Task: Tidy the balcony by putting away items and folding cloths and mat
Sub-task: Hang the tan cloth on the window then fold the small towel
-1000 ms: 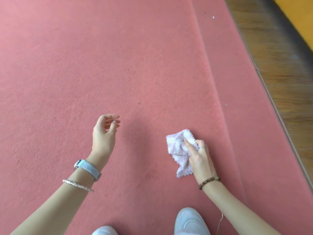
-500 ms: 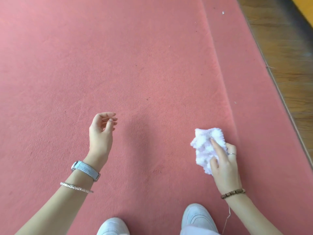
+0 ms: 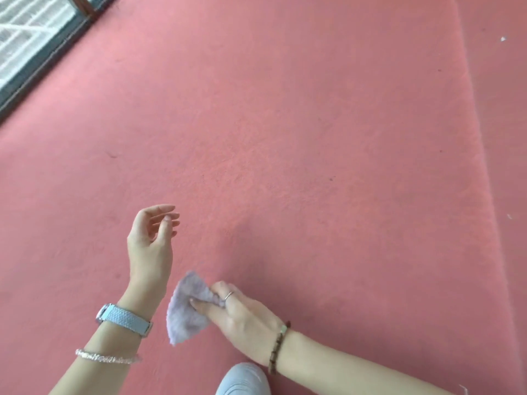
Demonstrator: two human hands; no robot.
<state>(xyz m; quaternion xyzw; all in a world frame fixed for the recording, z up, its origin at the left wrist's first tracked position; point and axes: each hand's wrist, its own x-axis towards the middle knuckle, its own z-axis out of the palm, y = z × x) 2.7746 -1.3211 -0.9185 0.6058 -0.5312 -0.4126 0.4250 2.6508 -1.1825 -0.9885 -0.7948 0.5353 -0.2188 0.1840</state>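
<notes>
Two bare hands hang over the big pink-red mat [image 3: 285, 138]. The right hand [image 3: 242, 317] pinches a small fluffy pale purple cloth [image 3: 185, 312] (bunched up) near the mat's bottom edge. The left hand [image 3: 149, 246] is loosely curled, holding nothing.

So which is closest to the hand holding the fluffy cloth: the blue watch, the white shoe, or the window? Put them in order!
From the right hand, which grips the cloth, in the head view:
1. White shoe, just below the hand at the bottom edge.
2. Blue watch, to its left, on the other wrist.
3. Window, far off in the top left corner.
</notes>
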